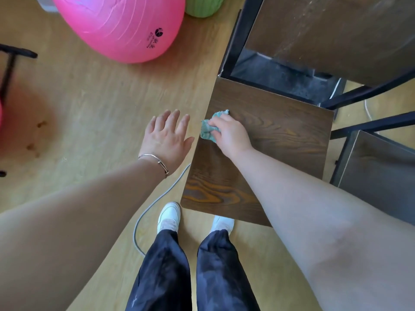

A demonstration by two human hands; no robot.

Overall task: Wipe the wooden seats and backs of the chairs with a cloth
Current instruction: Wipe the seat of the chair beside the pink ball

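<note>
the right hand [231, 133] presses a bunched teal cloth [210, 129] onto the wooden seat [269, 140] of the nearest chair, close to the seat's left edge; its fingers [216, 123] are curled around the cloth, holding it against the wood. the left hand [166, 135] hangs over the floor [89, 104] just beside that edge, fingers spread wide and holding nothing, clear of the seat.

the task looks to be in an early or middle stretch — the cloth is on one seat only, and nothing on the wood shows plainly which part has been covered. the chair's back isn't clearly in view, so i cannot tell its state. a second brown panel [381, 171] in a black frame at the right, likely another chair, has no cloth near it, and the dusty-looking bench [336, 34] above is not part of the job. so, by my reckoning, most of the wiping — the rest of this seat, the backs, the other chair — is left to do.
</note>
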